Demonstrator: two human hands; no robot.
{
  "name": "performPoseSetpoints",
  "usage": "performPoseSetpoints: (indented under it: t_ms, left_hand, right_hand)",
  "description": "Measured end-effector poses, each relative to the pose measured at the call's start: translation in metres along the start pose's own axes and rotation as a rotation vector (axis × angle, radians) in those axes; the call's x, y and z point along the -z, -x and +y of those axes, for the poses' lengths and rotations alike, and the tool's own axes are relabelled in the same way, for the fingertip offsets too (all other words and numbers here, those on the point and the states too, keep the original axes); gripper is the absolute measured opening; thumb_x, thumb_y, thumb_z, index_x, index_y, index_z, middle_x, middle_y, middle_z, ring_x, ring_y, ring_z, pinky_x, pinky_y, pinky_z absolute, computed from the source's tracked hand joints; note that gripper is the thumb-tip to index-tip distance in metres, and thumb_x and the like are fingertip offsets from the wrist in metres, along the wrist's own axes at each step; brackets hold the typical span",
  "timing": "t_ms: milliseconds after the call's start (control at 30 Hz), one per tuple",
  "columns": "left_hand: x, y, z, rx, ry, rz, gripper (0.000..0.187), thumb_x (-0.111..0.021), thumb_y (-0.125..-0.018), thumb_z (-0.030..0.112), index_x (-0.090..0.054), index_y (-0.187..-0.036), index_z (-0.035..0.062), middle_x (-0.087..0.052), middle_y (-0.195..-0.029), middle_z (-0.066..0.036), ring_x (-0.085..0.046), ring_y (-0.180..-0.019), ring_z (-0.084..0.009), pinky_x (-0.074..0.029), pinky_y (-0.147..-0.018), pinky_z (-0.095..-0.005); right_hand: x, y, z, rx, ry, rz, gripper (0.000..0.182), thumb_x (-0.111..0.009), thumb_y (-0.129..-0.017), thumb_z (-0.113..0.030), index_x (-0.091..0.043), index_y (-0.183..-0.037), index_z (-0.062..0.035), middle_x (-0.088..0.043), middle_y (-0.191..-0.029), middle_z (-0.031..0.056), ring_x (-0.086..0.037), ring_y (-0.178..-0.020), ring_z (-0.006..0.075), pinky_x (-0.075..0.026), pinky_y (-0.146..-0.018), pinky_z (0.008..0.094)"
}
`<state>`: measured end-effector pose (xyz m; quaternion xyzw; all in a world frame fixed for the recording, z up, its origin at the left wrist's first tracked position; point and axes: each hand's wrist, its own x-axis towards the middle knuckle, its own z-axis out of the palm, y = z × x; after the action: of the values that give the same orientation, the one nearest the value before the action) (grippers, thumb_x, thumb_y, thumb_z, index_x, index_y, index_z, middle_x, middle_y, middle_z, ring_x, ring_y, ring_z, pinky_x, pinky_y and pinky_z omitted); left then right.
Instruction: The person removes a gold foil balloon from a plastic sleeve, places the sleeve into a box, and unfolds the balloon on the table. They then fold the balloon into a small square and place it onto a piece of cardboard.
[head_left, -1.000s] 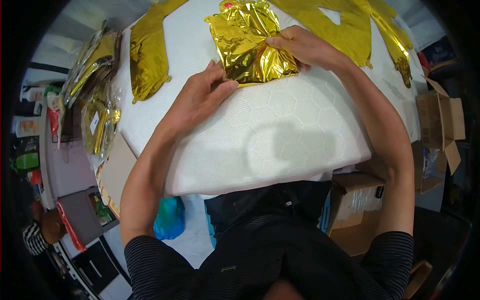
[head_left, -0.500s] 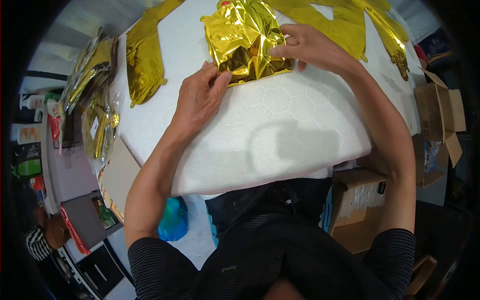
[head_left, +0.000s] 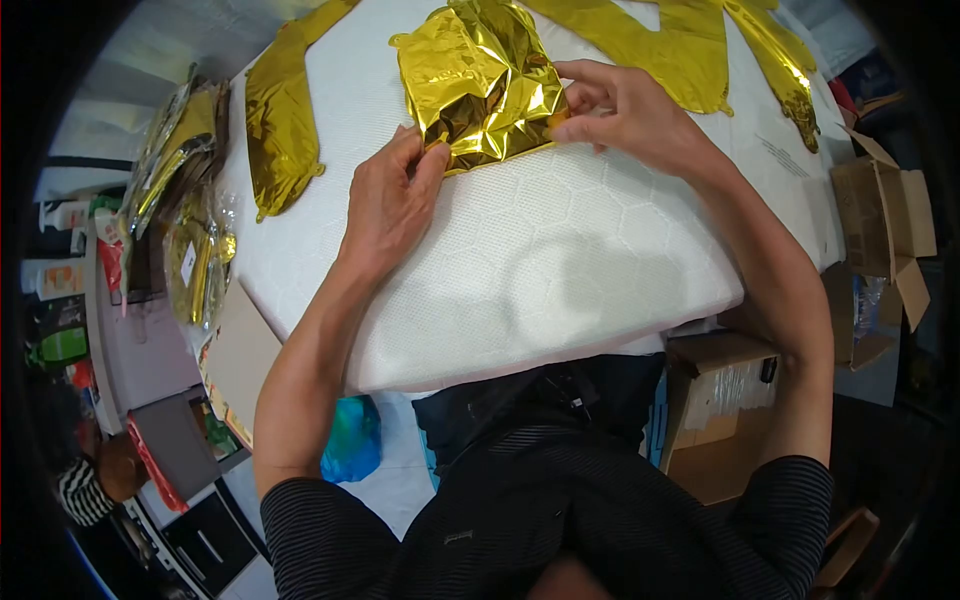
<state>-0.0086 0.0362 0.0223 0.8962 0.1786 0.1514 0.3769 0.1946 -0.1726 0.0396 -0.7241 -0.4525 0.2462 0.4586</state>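
A shiny gold foil balloon [head_left: 480, 90], flat and folded into a rough square with creases, lies on the white padded surface [head_left: 480, 310]. At its lower left corner my left hand [head_left: 390, 200] pinches the foil between thumb and fingers. My right hand [head_left: 640, 115] is at the right edge, its fingers curled and the thumb against the foil near the lower right corner. Other flat gold foil balloons are spread around: one [head_left: 280, 130] to the left, another [head_left: 680, 60] to the upper right and a third [head_left: 785, 80] farther right.
Clear bags of folded gold foil [head_left: 195, 255] hang at the left edge. Open cardboard boxes [head_left: 875, 220] stand on the right, with another box [head_left: 720, 425] below the surface. A blue plastic bag [head_left: 350, 440] sits under the near edge. Shelves with bottles [head_left: 55, 280] are at far left.
The foil's lower edge has been drawn straighter and the folded piece sits slightly farther left. My right hand has come down a little along its right edge; my left hand keeps its corner.
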Motion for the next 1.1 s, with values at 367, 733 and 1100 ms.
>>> performPoseSetpoints:
  t_ms: [367,733,1100]
  left_hand:
    - [0.001,0.001,0.002,-0.043,-0.006,0.007,0.027,-0.060,-0.104,0.018,-0.059,-0.093,-0.0070,-0.053,-0.070,-0.017,-0.045,-0.061,-0.0242,-0.052,-0.091,-0.0356]
    - [-0.002,0.000,-0.002,-0.099,0.012,0.023,0.028,-0.058,-0.104,0.016,-0.054,-0.089,-0.0070,-0.051,-0.071,-0.020,-0.044,-0.060,-0.0290,-0.050,-0.106,-0.0392]
    - [-0.001,0.002,0.000,-0.119,0.018,0.023,0.028,-0.057,-0.105,0.016,-0.054,-0.089,-0.0072,-0.052,-0.073,-0.021,-0.046,-0.062,-0.0326,-0.051,-0.099,-0.0395]
  right_hand:
    - [-0.012,0.021,0.009,0.138,0.323,0.128,0.024,-0.085,-0.083,-0.011,-0.066,-0.091,0.0007,-0.063,-0.094,0.0028,-0.057,-0.080,0.0143,-0.046,-0.072,0.0292]
    - [-0.009,0.021,0.001,0.050,0.157,0.065,0.019,-0.082,-0.087,-0.010,-0.069,-0.091,0.0037,-0.060,-0.097,-0.0003,-0.051,-0.078,0.0070,-0.042,-0.068,0.0263]
    - [-0.017,0.017,-0.006,-0.112,0.023,0.072,0.015,-0.071,-0.099,-0.014,-0.072,-0.098,0.0016,-0.060,-0.069,-0.0021,-0.047,-0.056,0.0044,-0.040,-0.051,0.0243]
